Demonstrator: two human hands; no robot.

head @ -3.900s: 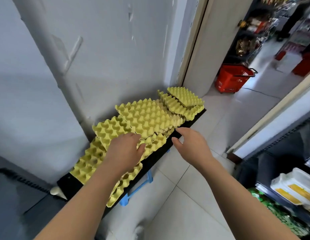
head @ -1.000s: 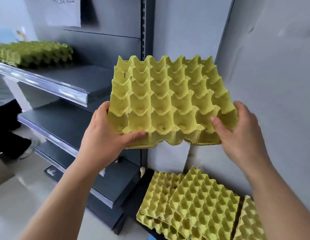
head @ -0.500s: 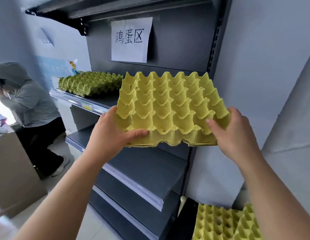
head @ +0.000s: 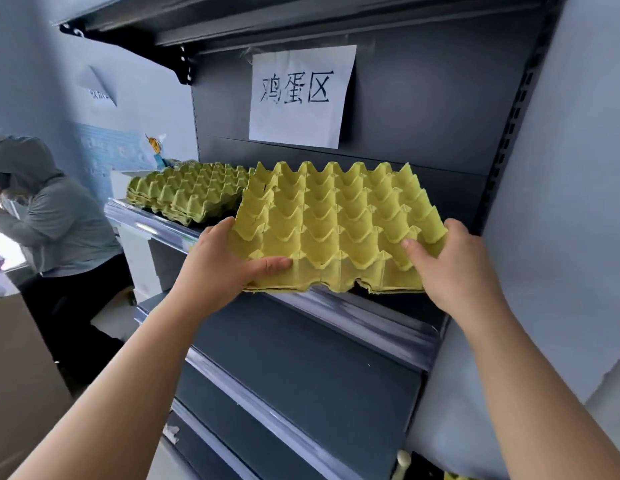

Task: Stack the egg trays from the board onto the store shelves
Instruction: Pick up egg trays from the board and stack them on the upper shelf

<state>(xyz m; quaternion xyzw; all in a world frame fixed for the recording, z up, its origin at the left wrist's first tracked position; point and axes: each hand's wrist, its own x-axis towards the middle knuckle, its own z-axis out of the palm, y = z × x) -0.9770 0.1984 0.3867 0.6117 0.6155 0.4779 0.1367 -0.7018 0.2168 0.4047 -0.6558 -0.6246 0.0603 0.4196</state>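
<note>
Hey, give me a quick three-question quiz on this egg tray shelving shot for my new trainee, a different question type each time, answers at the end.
1. True or false: the left hand and the right hand both grip the near edge of the egg tray.
2. Multiple choice: where is the stack of trays? A) on the shelf, left of the held tray; B) on the floor; C) on top of the held tray.
3. Short answer: what is stuck on the back panel above the held tray?
Key: 1 true. 2 A. 3 a paper sign with handwritten characters.
</note>
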